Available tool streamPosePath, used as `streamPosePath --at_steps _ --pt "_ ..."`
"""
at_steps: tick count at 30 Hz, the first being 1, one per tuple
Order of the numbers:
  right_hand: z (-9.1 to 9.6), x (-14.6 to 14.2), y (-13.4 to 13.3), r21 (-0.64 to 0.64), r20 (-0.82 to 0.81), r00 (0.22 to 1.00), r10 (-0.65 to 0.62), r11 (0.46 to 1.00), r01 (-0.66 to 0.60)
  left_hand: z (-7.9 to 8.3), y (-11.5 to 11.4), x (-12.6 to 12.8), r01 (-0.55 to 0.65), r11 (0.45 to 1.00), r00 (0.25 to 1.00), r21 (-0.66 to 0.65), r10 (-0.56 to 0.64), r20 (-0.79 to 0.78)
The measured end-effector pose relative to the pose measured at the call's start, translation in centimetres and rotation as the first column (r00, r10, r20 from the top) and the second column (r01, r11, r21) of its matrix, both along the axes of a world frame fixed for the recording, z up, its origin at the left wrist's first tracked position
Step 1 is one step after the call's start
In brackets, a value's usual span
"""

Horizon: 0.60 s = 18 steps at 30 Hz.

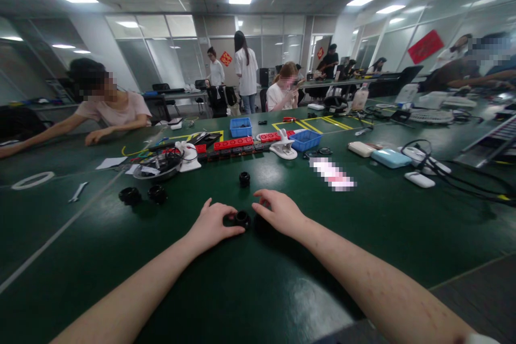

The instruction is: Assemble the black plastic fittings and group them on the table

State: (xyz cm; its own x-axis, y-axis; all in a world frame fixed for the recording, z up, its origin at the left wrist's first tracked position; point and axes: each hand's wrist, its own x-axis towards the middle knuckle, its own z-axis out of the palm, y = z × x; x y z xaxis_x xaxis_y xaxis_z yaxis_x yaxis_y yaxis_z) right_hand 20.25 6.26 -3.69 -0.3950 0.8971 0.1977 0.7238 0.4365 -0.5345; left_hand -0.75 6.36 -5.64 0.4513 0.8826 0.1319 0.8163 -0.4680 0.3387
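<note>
Both my forearms reach forward over a dark green table. My left hand is closed, its thumb and fingers pinching a small black round part that rests on the table. My right hand is curled next to it on the right, fingers bent down onto the table; whether it holds anything is hidden. Another small black cylindrical part stands just beyond my hands. Two black ring-shaped parts lie to the left.
A bowl of parts, red and black blocks, blue bins, white clips and a wrench lie further back. White devices with cables sit at right. A person leans on the table at left; others stand behind.
</note>
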Motion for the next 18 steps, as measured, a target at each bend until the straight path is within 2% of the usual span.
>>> streamPosePath --at_steps 8,14,18 --pt "-0.2 0.0 -0.2 0.025 -0.010 0.999 0.044 0.999 -0.044 -0.9 -0.2 1.1 0.019 1.000 1.000 0.014 -0.019 -0.008" --pt "-0.5 0.0 0.1 0.024 0.022 0.998 0.057 0.998 -0.057 -1.4 -0.6 1.1 -0.037 0.999 0.999 0.032 0.037 0.005" --pt "-0.5 -0.1 0.1 0.024 0.041 0.996 0.077 0.997 -0.078 -1.6 -1.0 0.2 -0.111 0.993 0.994 0.045 0.111 0.003"
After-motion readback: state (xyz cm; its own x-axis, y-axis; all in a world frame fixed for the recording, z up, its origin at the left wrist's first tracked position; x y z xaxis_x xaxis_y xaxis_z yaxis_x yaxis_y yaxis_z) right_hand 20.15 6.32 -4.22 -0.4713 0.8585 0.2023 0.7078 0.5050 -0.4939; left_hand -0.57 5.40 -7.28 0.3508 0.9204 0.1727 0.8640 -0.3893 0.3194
